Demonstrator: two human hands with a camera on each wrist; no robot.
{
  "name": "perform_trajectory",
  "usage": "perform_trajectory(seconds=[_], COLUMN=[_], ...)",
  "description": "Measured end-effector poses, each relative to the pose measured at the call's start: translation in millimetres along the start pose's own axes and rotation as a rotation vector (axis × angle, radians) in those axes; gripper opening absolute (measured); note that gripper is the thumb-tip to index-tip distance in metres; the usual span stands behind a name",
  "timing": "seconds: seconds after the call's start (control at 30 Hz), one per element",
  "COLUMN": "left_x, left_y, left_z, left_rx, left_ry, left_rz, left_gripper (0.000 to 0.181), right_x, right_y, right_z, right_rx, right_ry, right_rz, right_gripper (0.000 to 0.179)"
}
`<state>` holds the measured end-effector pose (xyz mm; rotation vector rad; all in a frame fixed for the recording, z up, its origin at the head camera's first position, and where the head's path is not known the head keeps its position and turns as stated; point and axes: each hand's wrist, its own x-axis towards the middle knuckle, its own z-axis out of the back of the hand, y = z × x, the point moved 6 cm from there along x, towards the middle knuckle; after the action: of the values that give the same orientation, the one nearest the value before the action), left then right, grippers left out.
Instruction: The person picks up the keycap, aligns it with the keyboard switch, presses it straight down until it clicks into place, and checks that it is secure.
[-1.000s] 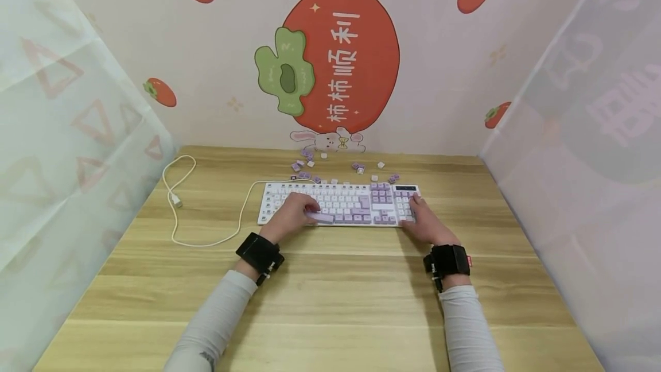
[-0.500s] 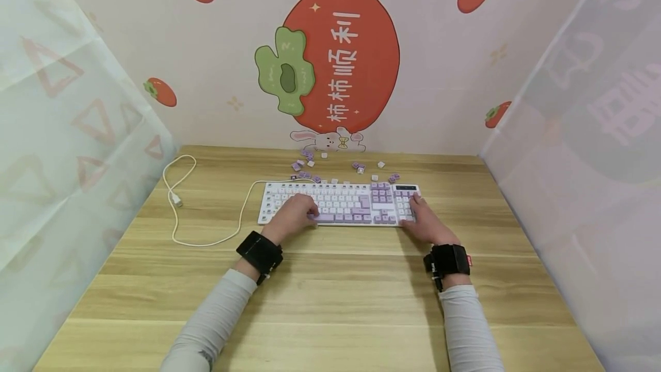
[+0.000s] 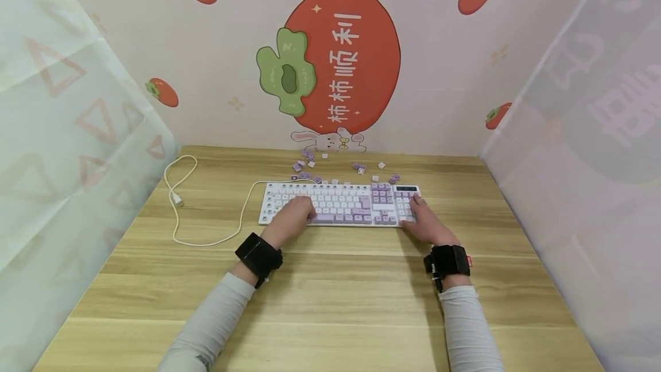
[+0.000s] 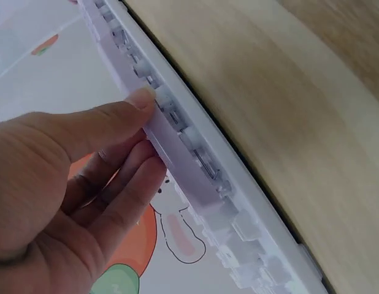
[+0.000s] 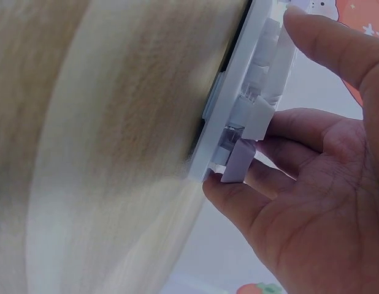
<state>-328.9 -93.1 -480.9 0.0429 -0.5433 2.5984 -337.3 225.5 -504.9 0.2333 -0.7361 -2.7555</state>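
Note:
A white keyboard [image 3: 335,202] with white and lilac keycaps lies on the wooden table. My left hand [image 3: 290,220] is at its front edge; in the left wrist view the thumb [image 4: 142,98] lies on the front of a long lilac space bar keycap [image 4: 183,165], with fingers curled behind, pinching it. The keycap sits low over the switches [image 4: 171,116]. At the number pad end, my right hand [image 3: 427,224] grips the keyboard's right end, thumb at the front edge and fingers along the keys. In the right wrist view a fingertip touches the corner beside a lilac keycap [image 5: 240,160].
Loose lilac keycaps [image 3: 303,175] and white keycaps [image 3: 381,165] lie scattered behind the keyboard. A white cable [image 3: 240,224] loops out to the left, ending in a USB plug [image 3: 178,200]. A printed backdrop [image 3: 439,73] rises at the table's back edge.
The space bar, raised and tilted at its left end a second ago, now lies level with its row. My left hand has lowered with it and shifted slightly left; the right hand stays put.

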Motion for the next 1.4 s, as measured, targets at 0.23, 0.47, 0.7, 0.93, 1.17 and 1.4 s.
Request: perform_trajectory(seconds=[0.23, 0.47, 0.7, 0.93, 1.17, 1.4], left_x=[2.4, 0.1, -9.3, -14.2, -13.2, -9.3], left_y=[-4.5, -29.2, -53.0, -56.6, -49.7, -29.1], left_z=[3.3, 1.1, -12.0, -15.5, -14.2, -1.8], left_rx=[0.034, 0.356, 0.527, 0.567, 0.473, 0.2], left_ry=[-0.031, -0.041, -0.047, -0.073, -0.051, 0.041], left_rz=[0.013, -0.094, -0.12, -0.079, -0.079, -0.005], left_gripper=[0.031, 0.023, 0.015, 0.02, 0.017, 0.02], right_x=[0.3, 1.2, 2.5, 1.9, 0.4, 0.7], right_y=[0.3, 0.7, 0.3, 1.9, 0.5, -1.0], right_z=[1.3, 3.4, 2.3, 3.3, 1.8, 0.2], right_rx=[0.009, -0.001, 0.003, 0.009, 0.005, -0.009], right_ry=[-0.009, -0.013, -0.015, -0.028, -0.004, 0.007], right_rz=[0.006, 0.016, 0.017, 0.028, 0.013, -0.007], right_gripper=[0.078, 0.077, 0.077, 0.078, 0.079, 0.079])
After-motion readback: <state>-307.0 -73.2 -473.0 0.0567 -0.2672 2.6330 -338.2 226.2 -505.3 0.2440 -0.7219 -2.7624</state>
